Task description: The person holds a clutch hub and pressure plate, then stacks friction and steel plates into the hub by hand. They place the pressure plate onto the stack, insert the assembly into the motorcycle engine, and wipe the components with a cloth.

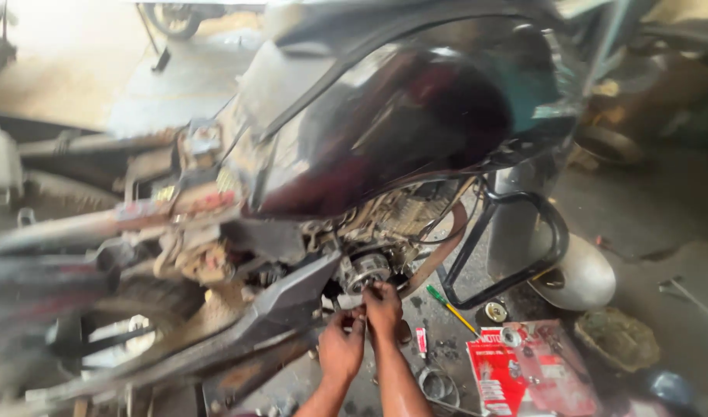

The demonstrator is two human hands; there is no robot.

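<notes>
A motorcycle with a dark glossy fuel tank (400, 116) fills the view, seat removed and frame (161, 208) exposed. Both hands reach up to the engine (369, 266) under the tank. My left hand (340, 346) is closed around a small part at the engine's lower side. My right hand (382, 307) presses fingertips against the round metal engine piece. What the fingers pinch is too small and blurred to name.
A black crash guard (524, 247) loops to the right of the engine. On the floor lie a green-handled screwdriver (450, 306), a red carton (524, 371), a small red tube (421, 340), a silver rounded cover (585, 274) and a dirty rag (616, 338).
</notes>
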